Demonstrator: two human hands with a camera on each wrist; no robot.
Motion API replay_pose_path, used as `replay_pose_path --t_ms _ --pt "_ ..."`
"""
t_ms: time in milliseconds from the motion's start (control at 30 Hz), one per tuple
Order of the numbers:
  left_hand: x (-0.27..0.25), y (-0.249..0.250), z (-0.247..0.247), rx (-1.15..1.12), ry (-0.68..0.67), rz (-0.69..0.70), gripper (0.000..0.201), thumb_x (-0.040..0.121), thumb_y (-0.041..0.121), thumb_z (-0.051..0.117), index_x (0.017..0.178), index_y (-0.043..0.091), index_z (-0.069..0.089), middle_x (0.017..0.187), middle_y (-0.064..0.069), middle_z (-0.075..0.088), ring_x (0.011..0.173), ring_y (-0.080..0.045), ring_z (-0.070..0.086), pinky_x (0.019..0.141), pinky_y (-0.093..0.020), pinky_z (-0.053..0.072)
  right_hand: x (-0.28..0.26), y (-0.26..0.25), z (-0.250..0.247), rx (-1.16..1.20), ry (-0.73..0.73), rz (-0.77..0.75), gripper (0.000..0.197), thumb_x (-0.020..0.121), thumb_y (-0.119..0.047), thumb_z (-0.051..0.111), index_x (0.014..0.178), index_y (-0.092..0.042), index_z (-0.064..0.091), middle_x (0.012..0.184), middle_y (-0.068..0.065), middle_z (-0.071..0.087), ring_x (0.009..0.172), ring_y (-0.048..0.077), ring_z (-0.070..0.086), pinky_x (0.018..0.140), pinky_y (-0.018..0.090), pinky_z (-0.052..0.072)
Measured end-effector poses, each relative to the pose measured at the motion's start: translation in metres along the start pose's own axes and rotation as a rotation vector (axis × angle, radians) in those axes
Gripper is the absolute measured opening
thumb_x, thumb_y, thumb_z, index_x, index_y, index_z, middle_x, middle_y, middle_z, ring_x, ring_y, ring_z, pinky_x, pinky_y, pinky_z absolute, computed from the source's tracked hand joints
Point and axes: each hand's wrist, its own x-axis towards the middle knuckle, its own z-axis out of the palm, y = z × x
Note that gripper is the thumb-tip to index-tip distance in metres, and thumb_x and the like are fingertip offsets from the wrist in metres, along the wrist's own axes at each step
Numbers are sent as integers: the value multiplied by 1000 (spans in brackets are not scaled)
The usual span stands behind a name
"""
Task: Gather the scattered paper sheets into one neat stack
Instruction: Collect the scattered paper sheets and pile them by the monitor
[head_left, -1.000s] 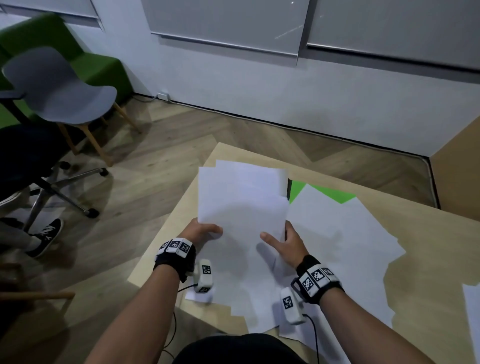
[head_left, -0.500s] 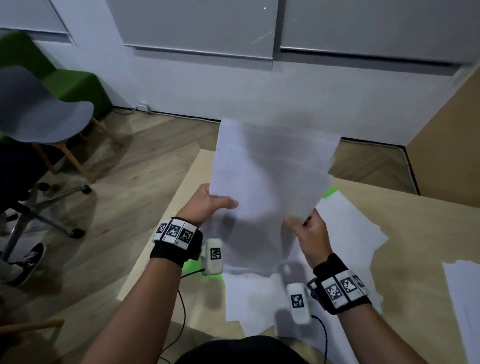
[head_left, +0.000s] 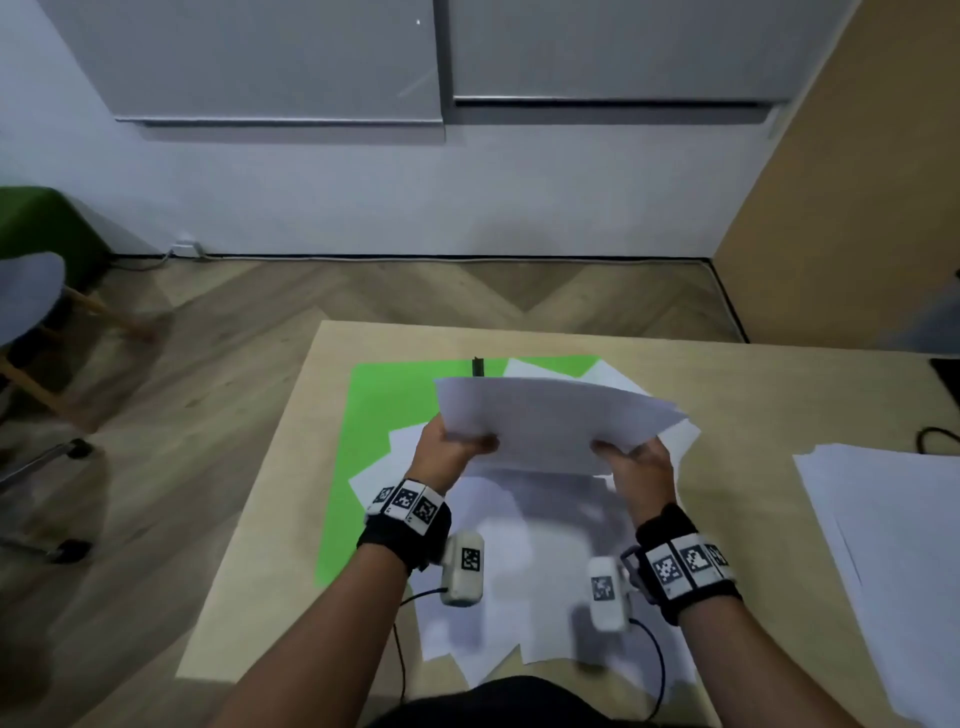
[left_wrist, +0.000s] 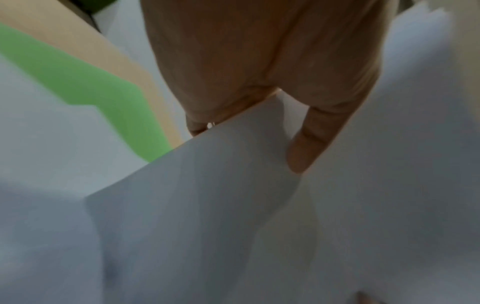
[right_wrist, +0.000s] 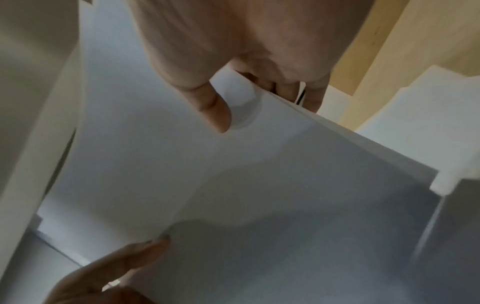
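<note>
Both hands, left hand (head_left: 449, 451) and right hand (head_left: 636, 464), are pinching the bundle of sheets (head_left: 556, 422), thumbs on top. It is now tipping flatter than a moment ago, lifted above the loose sheets (head_left: 524, 561) on the table (head_left: 753, 395); gathering appears partway done.

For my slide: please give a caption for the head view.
Both hands, left hand and right hand, hold a paper bundle above scattered sheets on the table.

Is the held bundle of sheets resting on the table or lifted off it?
Lifted: both hands grip the bundle at its near edge, with its shadow on the loose sheets below.
</note>
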Motion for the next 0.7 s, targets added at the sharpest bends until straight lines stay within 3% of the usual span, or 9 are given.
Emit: replay_pose_path --t_ms 67,167,267,300,400,433,533,600,700 --pt "-1 7 5 -4 7 20 57 41 21 83 95 9 70 96 -12 73 88 -25 66 93 -54 53 0 -5 -1 -26 10 -33 21 83 3 67 101 -8 66 92 4 68 85 18 61 65 6 44" --pt "-6 25 15 -86 -34 62 35 52 4 74 86 10 68 89 -12 69 85 -23 62 84 -40 51 -1 -11 1 24 39 -62 18 83 -1 67 89 -18 66 84 -5 69 79 13 62 71 24 48" --pt "-4 28 14 -147 -54 71 34 57 -2 71 89 8 68 86 -8 70 80 -21 63 78 -35 52 0 -10 5 65 86 -72 22 83 -3 69 100 -18 66 89 -10 69 79 0 64 68 12 48" --pt "-2 26 12 -123 -38 66 36 57 -4 73 90 8 68 85 -7 71 78 -20 64 77 -35 54 0 -9 7 67 82 -61 25 83 -3 69 104 -17 65 92 -8 69 82 0 64 68 10 48" --pt "4 14 10 67 1 44 35 54 2 76 87 13 70 88 -9 70 82 -21 63 85 -48 55 5 0 14 -33 41 32 26 82 0 68 105 -10 67 96 4 69 94 22 65 75 23 44" --pt "6 11 12 95 -3 41 34 51 5 74 84 14 70 90 -10 69 84 -21 62 87 -52 54 6 -1 15 -52 35 52 25 82 1 66 104 -8 68 97 5 69 96 24 64 77 24 42" --pt "-3 24 18 -30 32 25 34 49 3 66 81 13 68 83 -7 69 77 -21 61 78 -41 52 4 -11 9 -18 32 26 24 82 2 62 104 -7 67 97 4 69 92 21 61 77 26 43" --pt "-6 27 21 -152 -10 33 39 51 0 66 89 7 68 84 -8 70 75 -22 62 74 -35 51 0 -15 1 44 71 5 24 82 4 62 102 -10 67 95 2 69 88 18 61 77 26 44" --pt "-6 20 23 -85 -11 46 42 51 5 70 93 8 69 87 -10 69 77 -23 62 72 -37 52 0 -3 -4 23 107 46 32 80 2 65 108 -14 65 98 3 69 92 21 61 82 27 45"
